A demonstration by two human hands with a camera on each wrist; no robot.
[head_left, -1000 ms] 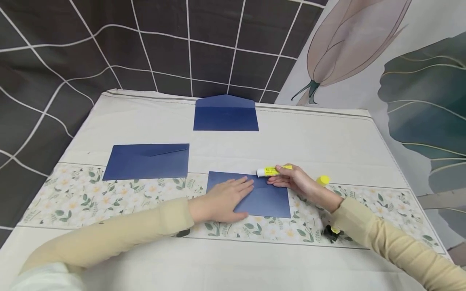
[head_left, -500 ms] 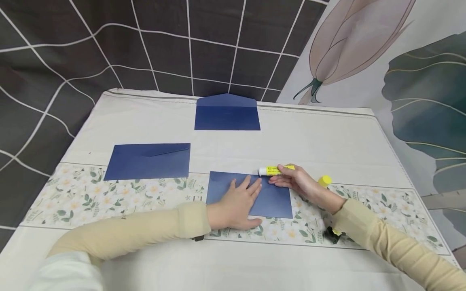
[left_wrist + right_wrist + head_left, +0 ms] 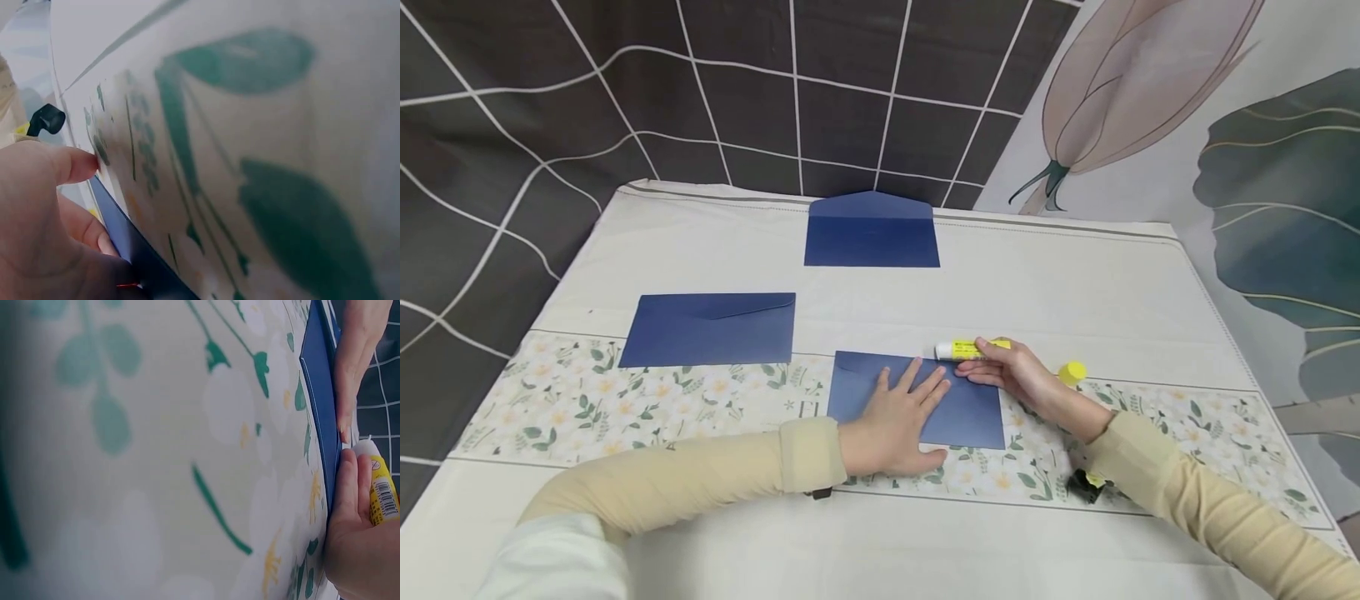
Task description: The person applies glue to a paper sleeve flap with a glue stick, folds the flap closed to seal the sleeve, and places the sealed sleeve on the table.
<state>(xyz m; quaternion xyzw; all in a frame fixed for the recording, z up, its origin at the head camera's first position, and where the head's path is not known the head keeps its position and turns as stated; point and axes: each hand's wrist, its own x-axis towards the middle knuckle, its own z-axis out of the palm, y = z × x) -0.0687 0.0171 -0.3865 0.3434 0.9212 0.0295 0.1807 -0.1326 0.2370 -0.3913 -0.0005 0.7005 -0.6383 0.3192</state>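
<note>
A blue envelope [image 3: 972,419] lies on the floral tablecloth before me, its flap folded down. My left hand [image 3: 897,423] rests flat on it with the fingers spread, the thumb reaching past its near edge. With its thumb and fingers my right hand [image 3: 1021,377] holds a yellow glue stick [image 3: 962,350], uncapped, white end pointing left, level over the envelope's far edge. Other fingers of that hand touch the envelope's right part. In the right wrist view the glue stick [image 3: 382,487] is seen beside the fingers, above the envelope [image 3: 322,394].
The yellow cap [image 3: 1072,372] lies beside my right wrist. Another blue envelope [image 3: 707,331] lies to the left, flap down. At the table's back edge a third envelope [image 3: 872,242] has its flap raised. Dark gridded cloth [image 3: 850,100] hangs behind the table.
My left hand has slid right and a little nearer across the envelope, its fingers spreading wider. The right hand with the glue stick has stayed almost in place.
</note>
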